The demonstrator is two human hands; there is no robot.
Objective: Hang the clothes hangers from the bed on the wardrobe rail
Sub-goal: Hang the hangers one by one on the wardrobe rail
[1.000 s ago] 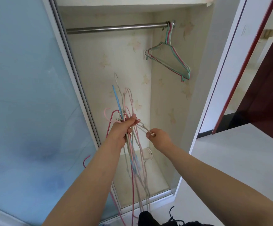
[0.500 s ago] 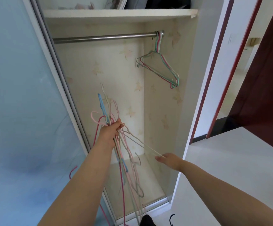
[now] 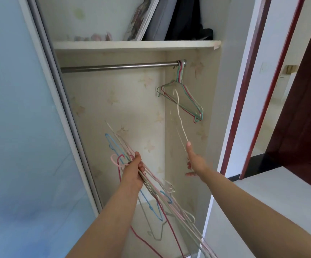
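My left hand [image 3: 133, 173] grips a tangled bundle of thin wire hangers [image 3: 156, 198], pink, blue, red and cream, low in front of the open wardrobe. My right hand [image 3: 194, 162] holds a single cream hanger [image 3: 179, 116], blurred with motion, lifted up toward the steel rail [image 3: 117, 67]. How its fingers close on the wire is partly hidden. At the rail's right end hang a few hangers [image 3: 184, 98], green, red and pale, close to the side wall.
A frosted sliding door [image 3: 20, 127] covers the wardrobe's left side. Above the rail a shelf [image 3: 132, 44] carries a framed picture, boards and dark cloth. To the right stand a white door frame with red trim [image 3: 244, 108] and a dark red door [image 3: 303, 118].
My right hand pulled one cream hanger out of the bundle and raised it toward the rail. My left hand tilted the bundle. The view tipped upward, revealing the shelf.
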